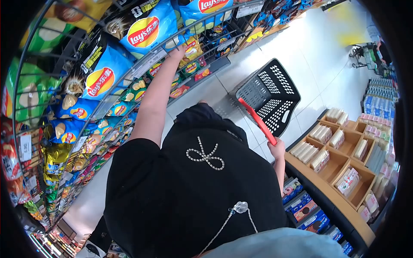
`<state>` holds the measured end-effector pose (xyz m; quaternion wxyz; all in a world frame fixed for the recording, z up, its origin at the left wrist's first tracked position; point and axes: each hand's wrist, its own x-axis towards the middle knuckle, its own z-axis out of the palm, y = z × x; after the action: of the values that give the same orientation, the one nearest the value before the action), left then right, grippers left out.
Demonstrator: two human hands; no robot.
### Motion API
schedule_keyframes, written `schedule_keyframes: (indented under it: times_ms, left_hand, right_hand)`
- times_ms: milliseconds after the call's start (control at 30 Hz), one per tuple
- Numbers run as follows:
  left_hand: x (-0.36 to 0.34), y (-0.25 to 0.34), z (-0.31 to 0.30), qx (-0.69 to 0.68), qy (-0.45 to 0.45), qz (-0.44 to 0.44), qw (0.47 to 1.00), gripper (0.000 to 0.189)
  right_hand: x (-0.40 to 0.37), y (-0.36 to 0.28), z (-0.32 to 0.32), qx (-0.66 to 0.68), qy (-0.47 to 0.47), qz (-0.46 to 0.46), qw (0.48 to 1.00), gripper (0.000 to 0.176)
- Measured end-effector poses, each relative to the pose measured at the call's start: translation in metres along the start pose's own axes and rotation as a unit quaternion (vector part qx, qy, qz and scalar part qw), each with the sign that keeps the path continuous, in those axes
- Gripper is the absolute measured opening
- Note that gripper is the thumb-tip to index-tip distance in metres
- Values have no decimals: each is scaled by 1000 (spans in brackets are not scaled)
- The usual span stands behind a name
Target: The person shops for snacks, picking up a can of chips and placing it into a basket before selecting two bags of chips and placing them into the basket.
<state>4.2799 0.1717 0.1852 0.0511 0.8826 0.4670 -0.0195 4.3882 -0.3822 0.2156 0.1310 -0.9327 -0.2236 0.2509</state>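
My left arm reaches up to the wire-edged snack shelf, where my left hand [176, 52] is at the shelf edge. It lies between a large blue Lay's chip bag [148, 32] and a small yellow chip bag [192, 49]. Its fingers are mostly hidden there, so I cannot make out whether they hold anything. My right hand [278, 148] is closed around the end of a long red handle [258, 122]. That handle belongs to a black perforated shopping basket [276, 79], tilted over the tiled floor ahead of me. No goods are visible inside it.
Snack racks [26, 107] packed with chip bags curve along my left. To my right stands a wooden display [344, 161] with compartments of small packs, above blue boxes [312, 215]. White floor tiles [301, 47] run ahead, with a cart [365, 56] farther off.
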Motion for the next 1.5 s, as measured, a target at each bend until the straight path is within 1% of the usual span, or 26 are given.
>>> schedule_keyframes:
  times_ms: [33, 67, 100, 200, 300, 333, 433, 467, 567, 633, 700, 767, 800, 833, 933, 1100, 1233, 1333, 1500]
  left_hand:
    - [2, -1, 1, -8, 4, -3, 1000, 64]
    - [3, -2, -1, -20, -23, -8, 999, 63]
    - [4, -2, -2, -31, -50, -14, 998, 63]
    - [3, -8, -5, -30, -66, -7, 997, 62]
    - [-5, -3, -7, -37, -82, -1, 996, 61]
    - [-10, 2, -14, -13, -112, 2, 994, 60]
    - [-13, 6, -20, -17, -113, -13, 993, 57]
    - [-14, 8, -22, -16, -95, -21, 995, 51]
    - [-9, 12, -17, 20, 11, 16, 1000, 44]
    - [7, 20, -5, -21, 39, 9, 999, 40]
    - [28, 31, 10, -85, 118, 45, 988, 40]
    - [41, 45, 15, -169, 247, 114, 947, 40]
    - [58, 47, 33, -137, 226, 102, 959, 39]
    - [67, 52, 38, -119, 209, 93, 966, 39]
    - [70, 66, 42, -115, 162, 66, 978, 38]
    - [66, 69, 41, -124, 160, 44, 978, 38]
    - [56, 48, 34, -152, 181, 40, 971, 37]
    - [39, 20, 23, -177, 200, 34, 963, 37]
    - [21, -20, 17, -189, 209, 4, 959, 36]
  right_hand:
    - [0, -4, -4, -9, 3, 7, 1000, 21]
    - [1, -8, -8, -5, -4, 22, 1000, 22]
    - [3, -8, -8, -4, -4, 18, 1000, 22]
    - [10, -3, -12, -7, 2, 5, 1000, 21]
    - [16, -3, -16, -14, -1, 14, 1000, 21]
    - [19, -2, -16, -9, -5, 11, 1000, 21]
    - [23, -8, -26, -16, -8, 19, 1000, 21]
    - [25, -7, -27, -16, -3, 13, 1000, 21]
    - [33, -3, -25, -14, 8, -1, 1000, 21]
    - [35, -3, -28, -11, 14, -2, 1000, 21]
    - [39, 1, -26, -8, 20, -14, 1000, 20]
    - [41, 4, -26, -2, 25, -24, 999, 20]
    - [41, 3, -26, 4, 27, -28, 999, 20]
    - [42, 1, -26, 11, 31, -32, 999, 19]
    - [42, 1, -29, 18, 27, -30, 999, 18]
    - [43, 0, -30, 23, 40, -33, 998, 17]
    - [49, 5, -27, 43, 43, -41, 997, 17]
    - [54, 7, -30, 29, 37, -36, 998, 17]
    - [60, 8, -31, 28, 39, -37, 998, 17]
